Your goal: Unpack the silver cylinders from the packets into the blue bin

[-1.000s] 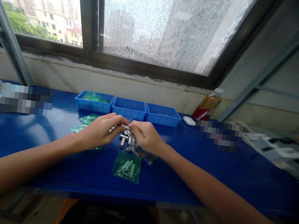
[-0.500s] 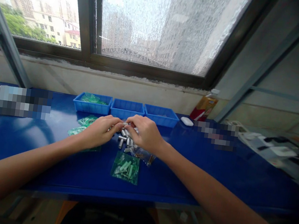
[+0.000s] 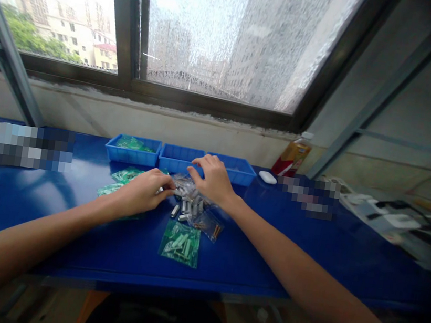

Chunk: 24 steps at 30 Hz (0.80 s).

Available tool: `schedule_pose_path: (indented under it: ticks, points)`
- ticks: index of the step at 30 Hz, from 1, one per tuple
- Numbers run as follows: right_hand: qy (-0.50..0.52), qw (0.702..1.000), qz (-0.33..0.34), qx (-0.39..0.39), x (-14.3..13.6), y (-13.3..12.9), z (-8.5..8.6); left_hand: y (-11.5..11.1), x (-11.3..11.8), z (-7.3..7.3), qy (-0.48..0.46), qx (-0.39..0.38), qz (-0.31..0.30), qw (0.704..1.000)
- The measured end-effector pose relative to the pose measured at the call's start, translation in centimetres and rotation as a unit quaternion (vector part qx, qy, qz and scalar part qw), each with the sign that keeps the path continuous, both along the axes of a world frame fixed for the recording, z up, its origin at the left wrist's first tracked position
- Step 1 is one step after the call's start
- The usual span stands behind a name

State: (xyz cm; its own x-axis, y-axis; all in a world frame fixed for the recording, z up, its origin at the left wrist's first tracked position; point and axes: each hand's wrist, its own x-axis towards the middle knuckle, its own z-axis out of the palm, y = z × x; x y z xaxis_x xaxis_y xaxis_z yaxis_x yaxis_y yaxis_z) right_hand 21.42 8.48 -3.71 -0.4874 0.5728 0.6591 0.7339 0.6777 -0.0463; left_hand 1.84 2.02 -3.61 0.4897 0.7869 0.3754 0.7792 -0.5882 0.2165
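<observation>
thumb and fingers of the left hand (image 3: 147, 190) are pinched together at the left edge of the pile of silvery metal pieces (image 3: 194, 208); something pale shows at the tips, but from my feed i cannot tell whether it is one of those pieces. the right hand (image 3: 213, 181) hangs over the pile's far right side, thumb apart from the fingers, and i see nothing in it. half a second ago both hands met over the pile; now they are apart, so i judge that only the left can be handling anything. just nearer the camera than the pile lies a green packet (image 3: 171, 232) of pale strips; a clear bag (image 3: 209, 223) of copper-coloured pieces touches the pile's near right edge. three blue bins (image 3: 175, 167) stand beyond the pile.
</observation>
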Motion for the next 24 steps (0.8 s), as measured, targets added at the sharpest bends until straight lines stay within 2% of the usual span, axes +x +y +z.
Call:
schedule_pose_path:
  ticks: [2,4,9,14,24]
  points:
    - [-0.043,0.997,0.067,-0.022,-0.4,-1.9,0.2,-0.1,0.0,0.4,-0.065,-0.017,0.020,0.998]
    - [-0.071,0.992,0.100,-0.039,-0.7,-3.3,0.2,-0.2,0.0,0.8,-0.121,-0.037,0.021,0.992]
    - [-0.084,0.990,0.100,-0.053,-0.9,-4.1,0.2,-0.3,0.1,0.7,-0.167,-0.060,0.002,0.984]
    - [-0.106,0.991,0.080,-0.028,-1.1,-4.3,0.2,-0.2,0.2,0.5,-0.157,-0.049,-0.015,0.986]
    - [-0.116,0.991,0.063,-0.006,-1.4,-4.8,0.1,-0.6,0.2,0.8,-0.047,0.035,0.023,0.998]
